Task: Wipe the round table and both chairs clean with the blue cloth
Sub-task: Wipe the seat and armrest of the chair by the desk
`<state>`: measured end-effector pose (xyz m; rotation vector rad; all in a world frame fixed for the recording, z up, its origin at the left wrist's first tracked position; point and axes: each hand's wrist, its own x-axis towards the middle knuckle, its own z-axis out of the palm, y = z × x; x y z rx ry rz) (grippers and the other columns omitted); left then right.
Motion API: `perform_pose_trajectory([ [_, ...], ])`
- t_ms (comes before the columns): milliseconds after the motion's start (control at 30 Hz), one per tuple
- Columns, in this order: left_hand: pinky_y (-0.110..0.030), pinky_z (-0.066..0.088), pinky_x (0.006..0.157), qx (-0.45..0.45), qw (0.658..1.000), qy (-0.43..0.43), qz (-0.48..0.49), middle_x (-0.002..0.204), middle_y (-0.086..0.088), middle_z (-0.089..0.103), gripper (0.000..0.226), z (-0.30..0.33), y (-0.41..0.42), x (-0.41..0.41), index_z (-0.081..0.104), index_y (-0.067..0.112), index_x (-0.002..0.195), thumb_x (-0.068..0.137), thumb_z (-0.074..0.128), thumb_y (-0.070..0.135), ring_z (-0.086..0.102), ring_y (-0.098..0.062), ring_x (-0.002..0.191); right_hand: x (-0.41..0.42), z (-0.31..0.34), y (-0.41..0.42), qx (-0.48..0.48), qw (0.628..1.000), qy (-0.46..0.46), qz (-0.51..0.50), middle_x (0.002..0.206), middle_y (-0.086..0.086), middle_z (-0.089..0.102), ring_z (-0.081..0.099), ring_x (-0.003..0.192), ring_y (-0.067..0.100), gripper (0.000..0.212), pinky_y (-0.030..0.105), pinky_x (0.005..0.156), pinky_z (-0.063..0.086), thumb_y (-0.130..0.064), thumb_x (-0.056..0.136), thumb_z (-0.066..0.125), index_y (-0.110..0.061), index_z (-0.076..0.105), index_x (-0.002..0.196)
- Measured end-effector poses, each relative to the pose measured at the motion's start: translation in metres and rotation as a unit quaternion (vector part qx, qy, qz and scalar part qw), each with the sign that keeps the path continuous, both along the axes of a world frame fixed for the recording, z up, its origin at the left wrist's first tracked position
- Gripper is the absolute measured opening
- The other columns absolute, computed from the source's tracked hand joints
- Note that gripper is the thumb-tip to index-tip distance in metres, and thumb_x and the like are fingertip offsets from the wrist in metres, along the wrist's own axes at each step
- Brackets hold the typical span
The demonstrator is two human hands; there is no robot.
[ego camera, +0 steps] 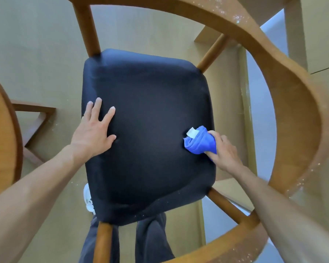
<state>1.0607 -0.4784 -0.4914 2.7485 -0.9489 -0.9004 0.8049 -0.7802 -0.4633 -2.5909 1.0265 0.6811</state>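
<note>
I look straight down on a wooden chair with a black padded seat (150,120) and a curved wooden back rail (292,88) that arcs around the right side. My right hand (224,150) grips the bunched blue cloth (199,142), which has a white tag, and presses it on the seat near its right edge. My left hand (94,130) lies flat on the left part of the seat, fingers spread, holding nothing. The round wooden table (2,130) shows only as a curved edge at the far left.
The back rail carries pale specks of dust on its upper (235,16) and lower right parts. The table's wooden base (34,120) stands on the beige floor at left. My dark trouser legs (150,240) and a white shoe (87,198) are below the seat.
</note>
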Motion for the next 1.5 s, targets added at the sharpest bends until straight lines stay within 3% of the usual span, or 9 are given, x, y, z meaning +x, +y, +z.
perform_pose_trajectory([
  [100,-0.041,0.025,0.113,0.017,1.000,-0.005,-0.003,0.159,-0.009,-0.017,0.081,0.005,-0.003,-0.004,0.005,0.024,0.154,0.092,0.056,0.038,-0.013,-0.028,0.146,-0.004,-0.011,0.034,-0.001,0.955,-0.110,-0.277,0.115,0.004,0.049,0.050,0.099,0.021,0.057,0.037,0.091,0.041,-0.024,0.089,0.062,-0.026,0.035,0.138],
  [200,-0.045,0.032,0.110,0.034,0.999,0.021,0.000,0.158,-0.008,-0.023,0.089,0.010,-0.003,-0.007,0.001,0.025,0.153,0.089,0.061,0.039,-0.017,-0.028,0.146,-0.014,-0.012,0.056,0.002,0.787,-0.130,-0.603,0.130,0.012,0.053,0.054,0.117,0.035,0.056,0.042,0.098,0.040,-0.022,0.093,0.057,-0.013,0.031,0.142],
  [267,-0.047,0.032,0.111,0.042,0.998,0.041,-0.005,0.156,-0.006,-0.028,0.098,0.012,-0.003,-0.006,-0.003,0.027,0.153,0.085,0.067,0.042,-0.021,-0.028,0.145,-0.008,-0.010,0.079,-0.003,0.763,-0.093,-0.639,0.136,0.017,0.049,0.053,0.117,0.039,0.058,0.044,0.097,0.040,-0.025,0.094,0.056,-0.011,0.029,0.143],
  [400,-0.049,0.034,0.111,0.032,0.998,0.054,0.007,0.156,-0.005,-0.028,0.103,0.013,-0.004,-0.004,0.001,0.027,0.153,0.081,0.073,0.039,-0.021,-0.027,0.145,0.034,0.000,0.172,-0.029,0.888,-0.043,-0.457,0.126,0.019,0.045,0.051,0.111,0.041,0.062,0.046,0.090,0.044,-0.032,0.092,0.056,-0.016,0.025,0.143],
  [567,-0.050,0.030,0.113,0.015,0.998,0.061,0.028,0.157,-0.002,-0.026,0.105,0.012,-0.003,-0.003,0.005,0.028,0.153,0.077,0.077,0.036,-0.020,-0.024,0.145,0.063,0.014,0.286,0.113,0.993,0.016,0.024,0.112,0.008,0.041,0.050,0.099,0.033,0.067,0.045,0.083,0.041,-0.027,0.083,0.063,-0.024,0.024,0.137],
  [733,-0.046,0.037,0.107,0.026,0.998,0.042,0.029,0.157,0.002,-0.026,0.104,0.012,-0.002,-0.005,0.003,0.032,0.153,0.079,0.075,0.041,-0.020,-0.021,0.146,0.052,0.011,0.286,0.079,0.874,0.022,0.479,0.107,0.003,0.048,0.051,0.090,0.022,0.070,0.042,0.084,0.046,-0.026,0.074,0.071,-0.028,0.034,0.133],
  [1000,-0.048,0.043,0.099,0.077,0.995,0.033,0.046,0.156,0.000,-0.029,0.105,0.018,-0.004,-0.041,-0.002,0.038,0.151,0.078,0.073,0.044,-0.021,-0.029,0.145,-0.006,0.018,0.097,0.035,0.652,0.057,0.755,0.085,-0.006,0.053,0.052,0.073,0.016,0.051,0.031,0.072,0.045,-0.023,0.056,0.077,-0.040,0.057,0.099],
  [1167,-0.054,0.041,0.103,0.061,0.995,0.045,0.068,0.156,0.002,-0.029,0.105,0.017,-0.004,-0.045,0.002,0.038,0.151,0.078,0.076,0.040,-0.022,-0.027,0.145,-0.006,0.026,-0.021,0.030,0.699,0.213,0.682,0.111,0.009,0.046,0.050,0.101,0.031,0.063,0.047,0.087,0.038,-0.003,0.075,0.060,-0.030,0.033,0.125],
  [1500,-0.051,0.041,0.104,0.054,0.994,0.046,0.077,0.154,0.006,-0.032,0.105,0.015,0.001,-0.044,0.000,0.040,0.151,0.078,0.076,0.039,-0.024,-0.023,0.144,0.002,0.001,0.163,0.095,0.702,-0.044,0.704,0.085,-0.004,0.050,0.035,0.064,0.018,0.058,0.030,0.060,0.040,-0.017,0.059,0.072,-0.037,0.055,0.111],
])
